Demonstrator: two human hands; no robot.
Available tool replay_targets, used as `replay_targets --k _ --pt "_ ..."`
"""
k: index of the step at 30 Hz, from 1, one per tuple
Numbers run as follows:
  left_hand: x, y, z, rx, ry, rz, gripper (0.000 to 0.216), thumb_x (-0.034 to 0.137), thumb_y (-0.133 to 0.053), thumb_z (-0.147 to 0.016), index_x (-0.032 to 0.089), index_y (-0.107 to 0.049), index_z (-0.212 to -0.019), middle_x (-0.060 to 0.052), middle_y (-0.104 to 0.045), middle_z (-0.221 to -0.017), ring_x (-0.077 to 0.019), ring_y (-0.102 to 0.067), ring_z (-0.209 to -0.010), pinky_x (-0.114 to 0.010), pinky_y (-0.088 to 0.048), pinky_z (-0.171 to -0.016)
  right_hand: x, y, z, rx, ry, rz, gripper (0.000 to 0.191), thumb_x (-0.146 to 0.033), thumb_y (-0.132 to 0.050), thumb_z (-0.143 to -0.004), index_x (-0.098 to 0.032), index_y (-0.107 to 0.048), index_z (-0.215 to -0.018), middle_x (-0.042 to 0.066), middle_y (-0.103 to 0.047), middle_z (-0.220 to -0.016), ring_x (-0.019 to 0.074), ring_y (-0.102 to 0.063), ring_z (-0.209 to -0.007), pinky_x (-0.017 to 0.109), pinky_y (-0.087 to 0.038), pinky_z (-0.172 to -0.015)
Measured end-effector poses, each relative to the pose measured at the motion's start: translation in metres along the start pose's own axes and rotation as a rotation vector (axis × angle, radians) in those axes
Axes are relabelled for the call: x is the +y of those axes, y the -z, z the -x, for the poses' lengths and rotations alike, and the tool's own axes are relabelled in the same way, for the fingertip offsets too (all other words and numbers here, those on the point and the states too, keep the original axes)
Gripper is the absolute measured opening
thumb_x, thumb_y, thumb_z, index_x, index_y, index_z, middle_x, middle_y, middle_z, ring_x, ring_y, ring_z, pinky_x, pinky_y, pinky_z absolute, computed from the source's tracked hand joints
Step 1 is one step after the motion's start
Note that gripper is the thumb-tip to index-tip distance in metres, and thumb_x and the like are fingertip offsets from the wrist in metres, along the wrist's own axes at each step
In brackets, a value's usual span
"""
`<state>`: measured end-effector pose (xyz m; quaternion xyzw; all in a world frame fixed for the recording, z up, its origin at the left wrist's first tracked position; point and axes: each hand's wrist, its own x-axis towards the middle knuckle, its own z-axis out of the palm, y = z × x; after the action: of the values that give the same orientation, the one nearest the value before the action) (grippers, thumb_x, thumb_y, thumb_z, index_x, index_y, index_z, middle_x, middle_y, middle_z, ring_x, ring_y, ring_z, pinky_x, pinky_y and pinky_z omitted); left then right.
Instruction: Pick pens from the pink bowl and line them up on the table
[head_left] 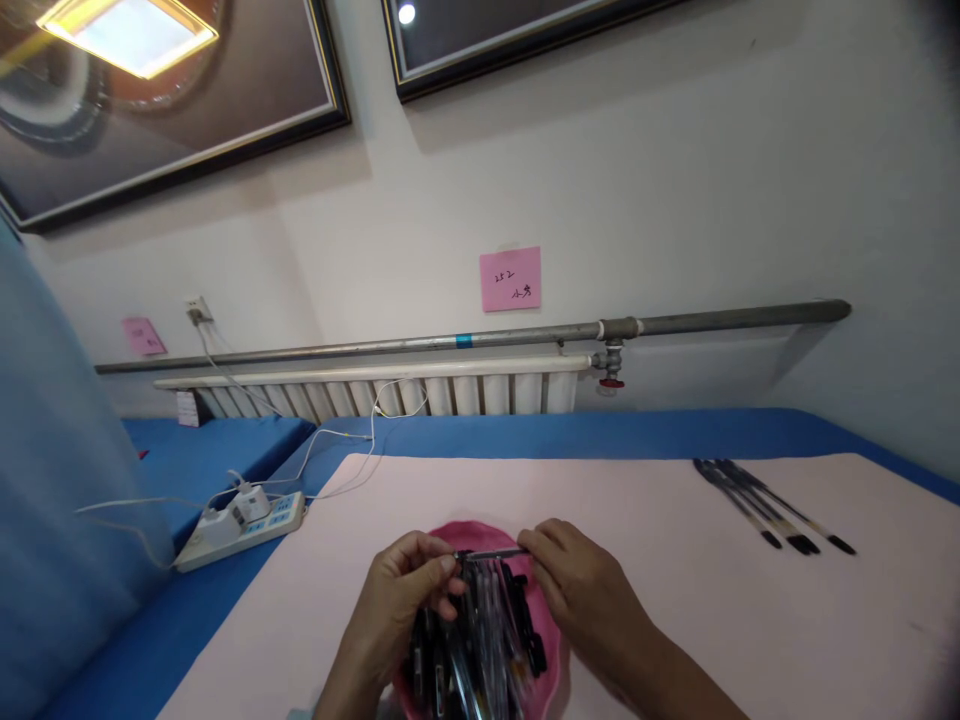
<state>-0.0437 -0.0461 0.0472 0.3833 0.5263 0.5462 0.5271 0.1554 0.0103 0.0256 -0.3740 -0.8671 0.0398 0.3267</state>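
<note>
A slim pen (491, 553) is stretched level between my two hands, above a pink bowl (553, 680). My left hand (405, 585) pinches its dark left end between thumb and forefinger. On the other end, the fingers of my right hand (581, 590) are closed. Below them the bowl holds many clear and black pen parts (487, 630), lying lengthwise in a heap. Black clipped pieces (521, 610) lie along the bowl's right side. My hands cover parts of the rim.
Several slim pen-like sticks (772, 510) with black ends lie at the right on the pale pink sheet (637, 510). A power strip (244, 530) with plugs and white cables sits left on the blue tabletop (525, 432). Behind are a radiator (480, 392) and a pipe (712, 322).
</note>
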Motion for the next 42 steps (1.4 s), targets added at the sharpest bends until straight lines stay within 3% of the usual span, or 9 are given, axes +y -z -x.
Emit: replay_targets --k 5,11,18,22,25,29,35,39,42 --pt "-0.003 0.003 -0.001 0.018 -0.018 -0.063 0.018 0.028 -0.069 -0.067 0.012 -0.063 -0.073 0.000 -0.064 -0.058 -0.0070 -0.055 -0.047 -0.017 -0.039 -0.049 -0.008 0.003 -0.001 -0.032 0.023 0.054 0.024 -0.008 -0.040 -0.084 -0.019 -0.062 -0.085 0.005 -0.058 -0.077 0.0180 -0.054 -0.070 0.028 -0.043 -0.061" --pt "-0.005 0.000 -0.005 0.094 0.008 0.209 0.024 0.027 -0.075 -0.061 0.013 -0.065 -0.077 -0.001 -0.065 -0.061 -0.0082 -0.057 -0.051 -0.018 -0.043 -0.050 -0.018 -0.006 0.002 -0.056 0.018 -0.135 0.020 -0.017 -0.039 -0.088 -0.023 -0.056 -0.095 0.003 -0.060 -0.081 0.0162 -0.057 -0.069 0.027 -0.047 -0.063" --pt "-0.008 -0.009 -0.005 0.189 0.062 0.517 0.021 0.019 -0.079 -0.058 0.013 -0.062 -0.069 0.001 -0.063 -0.060 -0.0091 -0.061 -0.057 -0.017 -0.047 -0.052 -0.025 -0.023 0.011 -0.020 0.063 -0.096 0.022 -0.016 -0.035 -0.089 -0.021 -0.055 -0.095 0.004 -0.060 -0.081 0.0175 -0.059 -0.067 0.029 -0.048 -0.060" --pt "-0.012 -0.015 -0.006 0.199 0.045 0.543 0.018 0.020 -0.078 -0.061 0.013 -0.063 -0.068 0.001 -0.064 -0.060 -0.0084 -0.061 -0.057 -0.017 -0.048 -0.054 -0.027 -0.025 0.013 0.011 0.063 -0.125 0.023 -0.016 -0.037 -0.087 -0.022 -0.055 -0.099 0.006 -0.062 -0.088 0.0205 -0.061 -0.076 0.031 -0.050 -0.064" --pt "-0.012 -0.018 -0.006 0.202 0.013 0.523 0.017 0.023 -0.076 -0.063 0.013 -0.064 -0.068 0.001 -0.064 -0.059 -0.0073 -0.059 -0.055 -0.016 -0.047 -0.054 -0.033 -0.020 0.010 -0.024 -0.064 -0.305 0.020 -0.018 -0.040 -0.085 -0.024 -0.057 -0.093 0.004 -0.063 -0.085 0.0197 -0.060 -0.074 0.032 -0.049 -0.065" --pt "-0.012 -0.019 -0.005 0.165 0.003 0.516 0.017 0.024 -0.076 -0.064 0.013 -0.064 -0.069 0.001 -0.063 -0.058 -0.0068 -0.058 -0.054 -0.017 -0.046 -0.054 -0.042 -0.015 0.005 -0.140 -0.391 -0.730 0.011 -0.023 -0.046 -0.081 -0.025 -0.055 -0.074 -0.002 -0.058 -0.067 0.0146 -0.054 -0.060 0.025 -0.044 -0.052" --pt "-0.011 -0.023 -0.004 0.131 -0.060 0.579 0.018 0.025 -0.076 -0.063 0.012 -0.064 -0.067 0.000 -0.064 -0.062 -0.0084 -0.058 -0.056 -0.020 -0.047 -0.057 -0.052 -0.006 -0.002 -0.406 -0.838 -1.371 0.016 -0.033 -0.053 -0.075 -0.022 -0.046 -0.066 -0.010 -0.035 -0.049 0.0026 -0.019 -0.034 0.016 -0.008 -0.033" --pt "-0.010 -0.026 -0.003 0.123 -0.085 0.622 0.018 0.025 -0.076 -0.062 0.011 -0.065 -0.068 -0.002 -0.065 -0.065 -0.0109 -0.059 -0.059 -0.023 -0.048 -0.059 -0.058 0.005 -0.006 -0.524 -1.006 -1.555 0.014 -0.032 -0.057 -0.070 -0.020 -0.049 -0.071 -0.008 -0.045 -0.057 -0.0002 -0.018 -0.033 0.014 -0.003 -0.033" --pt "-0.009 -0.026 -0.003 0.152 -0.075 0.626 0.018 0.023 -0.077 -0.060 0.011 -0.065 -0.067 -0.002 -0.065 -0.063 -0.0111 -0.059 -0.058 -0.023 -0.048 -0.057 -0.060 0.001 -0.004 -0.507 -0.967 -1.459 0.016 -0.035 -0.051 -0.074 -0.020 -0.053 -0.079 -0.007 -0.046 -0.058 0.0013 -0.021 -0.034 0.015 -0.008 -0.032"
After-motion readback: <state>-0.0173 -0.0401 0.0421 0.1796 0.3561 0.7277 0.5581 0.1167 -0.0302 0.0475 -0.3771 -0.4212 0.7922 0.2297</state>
